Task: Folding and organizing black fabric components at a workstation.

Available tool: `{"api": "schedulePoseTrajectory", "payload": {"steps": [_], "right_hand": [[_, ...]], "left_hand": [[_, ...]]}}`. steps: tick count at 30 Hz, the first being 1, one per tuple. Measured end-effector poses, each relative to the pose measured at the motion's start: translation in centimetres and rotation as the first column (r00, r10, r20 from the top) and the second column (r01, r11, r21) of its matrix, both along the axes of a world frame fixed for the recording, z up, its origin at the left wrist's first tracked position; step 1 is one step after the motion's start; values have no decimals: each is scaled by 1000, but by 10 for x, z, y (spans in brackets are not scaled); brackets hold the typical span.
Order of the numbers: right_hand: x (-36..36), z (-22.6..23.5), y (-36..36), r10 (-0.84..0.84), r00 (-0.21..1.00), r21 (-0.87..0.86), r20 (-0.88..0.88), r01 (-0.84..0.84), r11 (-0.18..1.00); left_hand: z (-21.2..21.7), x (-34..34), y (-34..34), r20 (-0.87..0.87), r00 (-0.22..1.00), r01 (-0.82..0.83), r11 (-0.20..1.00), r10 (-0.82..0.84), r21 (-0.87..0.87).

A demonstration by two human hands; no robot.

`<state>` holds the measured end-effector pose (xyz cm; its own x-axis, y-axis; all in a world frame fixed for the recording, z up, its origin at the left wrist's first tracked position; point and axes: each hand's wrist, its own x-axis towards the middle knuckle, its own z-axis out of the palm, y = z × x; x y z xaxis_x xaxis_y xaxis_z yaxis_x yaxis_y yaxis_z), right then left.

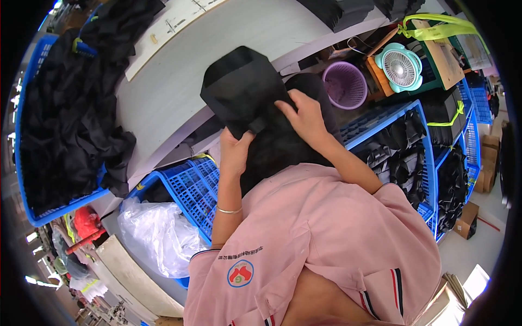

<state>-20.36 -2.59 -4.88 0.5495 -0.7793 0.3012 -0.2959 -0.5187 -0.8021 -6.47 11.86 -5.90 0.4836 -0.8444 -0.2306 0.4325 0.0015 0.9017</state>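
Note:
A black fabric piece (239, 89) spans my two hands above my lap, its far end opened into a boxy pouch shape against the table edge. With thumb on top and fingers underneath, my left hand (234, 152) grips its near left edge. My right hand (305, 118) is closed on the right edge, thumb pointing across the cloth. A small dark tab (256, 126) lies on the fabric between the hands. More black material covers my lap below, and I cannot tell where it parts from the held piece.
A pale worktable (174, 70) curves along the far side. On the left stands a blue crate (32, 209) heaped with black cloth. Near my left arm are a blue basket (190, 190) and clear plastic bag (160, 233). Rightward are a purple bin (345, 85), small fan (401, 67) and blue crates (429, 157).

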Motion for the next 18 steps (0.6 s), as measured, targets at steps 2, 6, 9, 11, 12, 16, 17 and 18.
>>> {"api": "schedulePoseTrajectory", "payload": {"steps": [2,6,9,11,12,16,17,18], "right_hand": [[0,5,-9,-8,998,107,-59,15,994],[0,-10,-10,75,955,615,288,-245,749],[-23,22,-8,375,916,921,144,-263,287],[-52,0,-5,357,902,955,242,-286,75],[-63,-1,-4,329,914,963,237,-266,47],[-84,2,1,9,990,928,141,-135,347],[-79,3,2,15,982,781,191,-161,603],[-73,8,4,28,972,567,233,-159,808]], "left_hand": [[2,7,3,34,999,42,999,-41,-6],[-3,19,1,-97,994,-57,998,58,19],[-12,33,5,-171,963,-207,978,206,13],[-17,44,3,-180,932,-327,945,316,-33],[-16,49,2,-179,934,-321,946,311,-34],[-7,60,-2,-245,924,-322,943,294,-84],[-4,55,-5,-209,930,-323,944,302,-72],[1,47,-10,-173,937,-319,946,305,-61]]}}
